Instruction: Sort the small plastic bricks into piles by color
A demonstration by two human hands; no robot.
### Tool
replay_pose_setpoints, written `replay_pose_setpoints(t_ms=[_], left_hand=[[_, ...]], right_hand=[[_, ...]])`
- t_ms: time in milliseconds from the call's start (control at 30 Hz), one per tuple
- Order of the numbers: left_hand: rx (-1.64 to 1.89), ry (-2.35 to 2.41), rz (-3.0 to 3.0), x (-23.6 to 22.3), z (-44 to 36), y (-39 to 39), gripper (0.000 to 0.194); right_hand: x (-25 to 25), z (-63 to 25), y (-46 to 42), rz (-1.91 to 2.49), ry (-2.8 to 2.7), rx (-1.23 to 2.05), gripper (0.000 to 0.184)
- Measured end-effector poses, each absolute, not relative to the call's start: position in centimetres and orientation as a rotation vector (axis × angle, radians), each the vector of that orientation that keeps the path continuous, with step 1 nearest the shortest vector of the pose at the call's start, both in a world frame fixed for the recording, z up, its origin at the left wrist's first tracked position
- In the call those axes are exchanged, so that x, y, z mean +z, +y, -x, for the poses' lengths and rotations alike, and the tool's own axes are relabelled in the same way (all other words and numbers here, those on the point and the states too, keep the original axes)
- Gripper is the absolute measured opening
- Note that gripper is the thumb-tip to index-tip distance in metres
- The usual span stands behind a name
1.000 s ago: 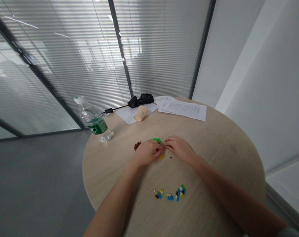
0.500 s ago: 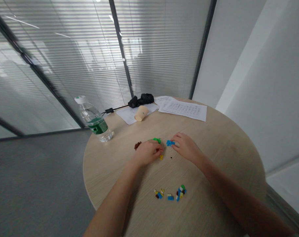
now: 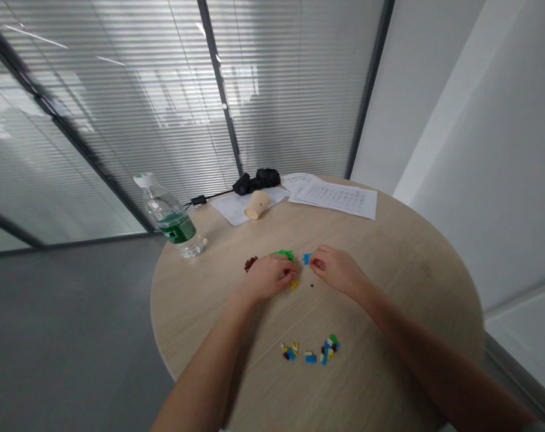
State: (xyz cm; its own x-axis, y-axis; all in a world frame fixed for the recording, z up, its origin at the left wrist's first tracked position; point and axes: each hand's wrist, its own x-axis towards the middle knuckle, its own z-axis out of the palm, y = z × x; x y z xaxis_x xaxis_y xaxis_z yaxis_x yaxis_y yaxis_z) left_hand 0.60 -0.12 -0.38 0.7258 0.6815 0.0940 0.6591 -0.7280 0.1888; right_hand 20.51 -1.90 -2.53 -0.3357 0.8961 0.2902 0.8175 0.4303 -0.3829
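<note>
My left hand (image 3: 268, 277) rests low over the table with its fingers curled together, and what lies in them, if anything, is hidden. Green toy bricks (image 3: 287, 254) show just past its knuckles, brown bricks (image 3: 249, 263) lie to its left, and a few yellow bricks (image 3: 294, 285) sit by its fingertips. Thumb and fingers drawn together, my right hand (image 3: 339, 270) is beside the small heap of blue bricks (image 3: 306, 258) and partly covers it. Whether a brick is between those fingertips is too small to tell. A tiny dark piece (image 3: 312, 285) lies between the hands.
Closer to me on the round table (image 3: 416, 270) are several mixed bricks (image 3: 290, 351), a blue-and-white pair (image 3: 310, 357) and a multicoloured cluster (image 3: 330, 349). A water bottle (image 3: 177, 227) stands at the left edge. A paper cup (image 3: 256, 205), printed sheets (image 3: 339, 198) and a black bundle (image 3: 267, 178) lie behind.
My right hand's fingers have drawn in and moved slightly left, covering more of the blue bricks. My left hand has stayed almost where it was.
</note>
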Motion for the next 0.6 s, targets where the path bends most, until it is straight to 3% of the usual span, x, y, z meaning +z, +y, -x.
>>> replay_pose_setpoints(t_ms=[200,367,600], left_hand=[[0.296,1.159,-2.725,-0.4,-0.3,0.0,0.023],[0.349,1.204,-2.681,-0.6,0.0,0.2,0.024],[0.335,1.214,-2.673,-0.7,0.1,0.2,0.022]], right_hand=[[-1.9,-19.2,-5.0,0.861,-2.457,0.873,0.01],[-2.8,-17.3,-6.3,0.54,-2.649,0.88,0.01],[-3.3,-17.1,-6.2,0.528,-2.665,0.891,0.009]])
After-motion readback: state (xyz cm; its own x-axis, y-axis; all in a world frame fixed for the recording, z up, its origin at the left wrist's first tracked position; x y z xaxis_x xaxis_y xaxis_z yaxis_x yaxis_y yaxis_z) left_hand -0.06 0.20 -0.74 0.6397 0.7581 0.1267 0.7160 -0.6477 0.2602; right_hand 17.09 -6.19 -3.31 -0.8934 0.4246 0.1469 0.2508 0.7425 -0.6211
